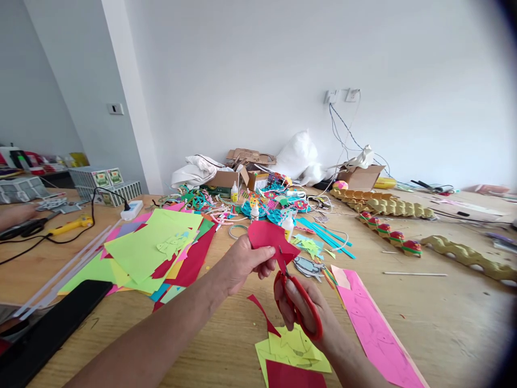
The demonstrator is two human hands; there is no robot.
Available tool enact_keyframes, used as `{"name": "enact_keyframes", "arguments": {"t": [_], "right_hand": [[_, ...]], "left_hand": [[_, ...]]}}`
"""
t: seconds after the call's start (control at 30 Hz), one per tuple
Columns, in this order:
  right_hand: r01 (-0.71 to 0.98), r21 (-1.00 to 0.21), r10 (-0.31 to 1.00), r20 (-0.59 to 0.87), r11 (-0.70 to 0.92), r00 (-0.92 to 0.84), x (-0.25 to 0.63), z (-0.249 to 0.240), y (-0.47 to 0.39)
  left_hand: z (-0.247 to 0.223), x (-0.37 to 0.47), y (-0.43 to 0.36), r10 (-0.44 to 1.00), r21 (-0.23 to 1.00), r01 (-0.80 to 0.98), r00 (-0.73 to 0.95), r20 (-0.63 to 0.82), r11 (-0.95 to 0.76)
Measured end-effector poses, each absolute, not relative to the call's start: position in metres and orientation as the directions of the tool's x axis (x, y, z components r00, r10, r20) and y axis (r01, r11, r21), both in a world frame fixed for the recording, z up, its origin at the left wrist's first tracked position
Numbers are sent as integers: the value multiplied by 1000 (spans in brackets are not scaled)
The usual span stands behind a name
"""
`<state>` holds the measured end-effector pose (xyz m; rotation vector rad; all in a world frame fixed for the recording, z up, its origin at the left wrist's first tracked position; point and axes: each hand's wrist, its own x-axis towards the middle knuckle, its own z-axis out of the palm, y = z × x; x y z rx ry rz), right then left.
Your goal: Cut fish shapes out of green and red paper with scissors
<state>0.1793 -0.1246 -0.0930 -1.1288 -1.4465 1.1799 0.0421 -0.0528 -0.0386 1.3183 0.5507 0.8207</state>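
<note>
My left hand point(242, 264) pinches a piece of red paper point(266, 234) above the middle of the table. In my right hand point(309, 307) is a pair of red-handled scissors point(314, 318), my fingers through the loops. The blades meet the lower right edge of the red paper, partly hidden behind it. Below, a curved red paper scrap point(264, 315) touches yellow paper sheets point(294, 345) with pencil drawings. A dark red sheet point(297, 374) overlaps them at the bottom edge. To the right lies a long pink paper strip point(375, 328) with pencilled outlines.
Coloured paper sheets point(137, 253) are piled on the left, near a black phone-like slab point(56, 334). A yellow glue gun point(72, 224) with a black cord lies beyond. Craft pieces and boxes crowd the back. Egg-carton strips point(468, 256) lie at right; a grey fish cutout point(307, 267) is near the scissors.
</note>
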Motion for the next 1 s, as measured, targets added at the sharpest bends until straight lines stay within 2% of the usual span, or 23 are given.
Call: {"name": "enact_keyframes", "arguments": {"t": [1.0], "right_hand": [[87, -991, 990, 95, 104, -99, 177, -99, -123]], "left_hand": [[-35, 36, -50, 772, 989, -141, 634, 47, 55]]}}
